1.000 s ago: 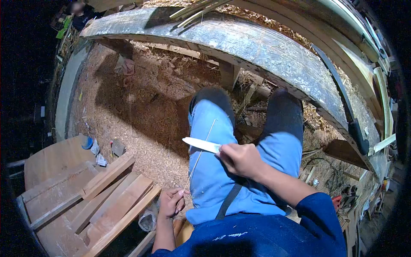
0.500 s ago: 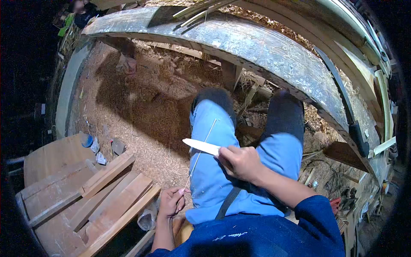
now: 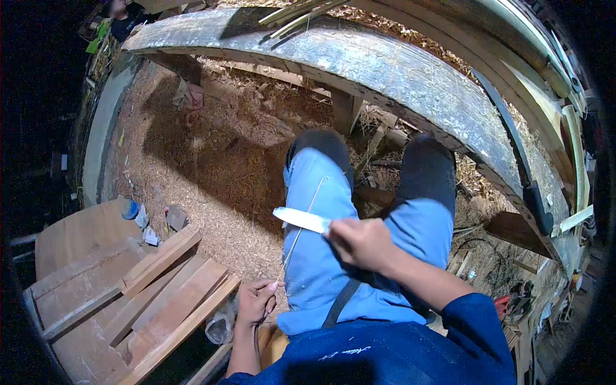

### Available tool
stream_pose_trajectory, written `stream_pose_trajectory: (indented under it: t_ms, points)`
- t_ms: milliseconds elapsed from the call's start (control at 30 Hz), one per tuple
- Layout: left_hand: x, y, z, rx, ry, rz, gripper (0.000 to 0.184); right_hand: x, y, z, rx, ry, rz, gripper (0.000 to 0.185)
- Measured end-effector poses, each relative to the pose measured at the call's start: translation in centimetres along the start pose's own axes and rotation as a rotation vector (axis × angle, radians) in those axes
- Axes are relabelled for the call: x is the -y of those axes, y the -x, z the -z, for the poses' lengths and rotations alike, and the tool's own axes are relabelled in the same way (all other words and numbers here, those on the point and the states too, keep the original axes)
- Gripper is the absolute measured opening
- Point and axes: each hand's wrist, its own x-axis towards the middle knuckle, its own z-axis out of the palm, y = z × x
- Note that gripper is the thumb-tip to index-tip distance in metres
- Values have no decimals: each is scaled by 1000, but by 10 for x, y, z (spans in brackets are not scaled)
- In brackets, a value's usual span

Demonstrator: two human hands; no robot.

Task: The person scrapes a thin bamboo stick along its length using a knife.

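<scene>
My right hand [image 3: 366,242] is closed around a knife, its handle hidden in my fist. The pale knife blade [image 3: 299,219] points left above my thigh and crosses a thin wooden stick [image 3: 296,242]. My left hand [image 3: 255,300] pinches the lower end of that stick beside my left thigh. From there the stick slants up across the blue trouser leg [image 3: 321,256], its far tip near my knee. Whether the blade touches the stick, I cannot tell.
A long weathered plank [image 3: 398,74] spans ahead of my knees, bearing several thin strips [image 3: 301,18] and a black-handled long blade [image 3: 513,138]. Cut boards [image 3: 183,308] lie at lower left. Shavings cover the ground [image 3: 224,212]. Another person [image 3: 124,24] is at upper left.
My right hand and the knife have shifted very slightly, and the blade's angle looks a little different. My left hand and the stick have stayed nearly in place.
</scene>
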Motion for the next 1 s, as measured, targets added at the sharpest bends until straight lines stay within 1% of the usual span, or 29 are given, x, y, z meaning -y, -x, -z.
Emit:
stream_pose_trajectory:
  t_ms: [33,67,133,167,200,267,300,333,400,433,467,533,567,600,633,700,767,800,867,900,933,1000]
  points:
    - [-1,-1,1,7,7,14,21,5,0,3,81,35,-12,20]
    - [-2,-2,3,13,1,13,21,0,-3,1,75,37,-18,20]
    - [-2,0,4,-1,-2,-4,21,-14,-14,-5,-240,-56,-168,20]
    - [0,1,3,-8,7,-3,21,-16,-15,-9,-265,-27,-193,21]
    - [1,1,3,-7,-7,4,22,-13,-10,-9,-260,-29,-189,21]
    - [-1,-1,2,4,-31,5,22,-5,2,-6,-5,46,21,23]
    - [0,-1,3,0,-30,5,22,-5,2,-8,-39,46,-14,24]
    - [0,0,4,-3,-28,7,23,-13,-5,-8,-141,-15,-81,23]
    - [1,0,5,2,-30,-6,23,-22,-16,-6,-245,-21,-220,23]
    - [2,1,5,8,-34,-21,23,-22,-12,-7,-226,-10,-145,22]
    - [4,-1,6,9,-35,-23,23,-17,-6,-6,-121,-7,-51,21]
    - [6,-4,7,-2,-52,4,22,-3,-1,1,-1,15,-51,24]
    - [4,-4,9,2,-59,4,22,-9,-4,-3,-89,-11,-98,23]
    - [-2,-2,7,-2,-74,-9,22,-16,-11,-3,-225,-46,-158,22]
    - [-4,1,5,-12,-83,-21,21,-18,-14,-2,-231,-36,-197,22]
    - [-3,1,5,-11,-88,-19,21,-15,-11,-2,-233,-29,-234,22]
    - [-3,-1,5,6,-109,-19,21,-5,1,-1,-30,-11,-14,23]
    - [-3,-2,6,3,-106,-32,21,-8,-3,-1,-36,-10,-21,23]
    - [0,-3,6,-7,-94,-44,21,-21,-15,-4,-279,-37,-220,23]
    - [3,-2,6,-12,-58,-34,21,-21,-15,-4,-248,-15,-220,22]
    - [4,-2,6,-12,-28,-24,21,-17,-9,-3,-173,1,-97,22]
    - [3,-2,6,-7,-36,-11,21,-2,0,4,-15,-7,-70,20]
